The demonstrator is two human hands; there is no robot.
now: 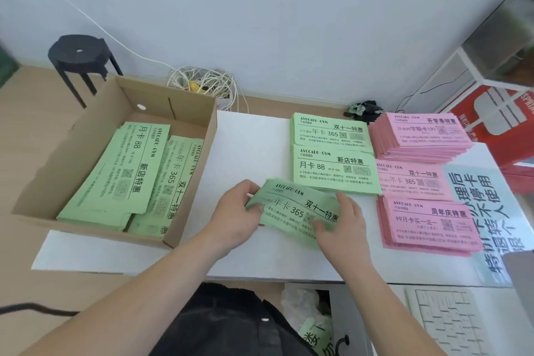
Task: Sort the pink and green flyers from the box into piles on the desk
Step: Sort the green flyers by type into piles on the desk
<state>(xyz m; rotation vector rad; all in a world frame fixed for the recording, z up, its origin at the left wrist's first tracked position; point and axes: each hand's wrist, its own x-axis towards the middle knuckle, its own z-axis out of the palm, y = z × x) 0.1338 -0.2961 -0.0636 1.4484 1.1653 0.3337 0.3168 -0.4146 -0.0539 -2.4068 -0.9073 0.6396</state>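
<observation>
Left hand (235, 212) and right hand (342, 224) pinch opposite ends of green flyer bundle (294, 208) above white counter (248, 153); cardboard box (72, 153) left, pink piles (424, 220) right.

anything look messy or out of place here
Mostly tidy. The far pink pile is fanned out, its edges stepped rather than squared. In the cardboard box the remaining green flyers lie slanted and overlapping. The green stack held by the left hand and right hand sits askew to the desk piles.
</observation>
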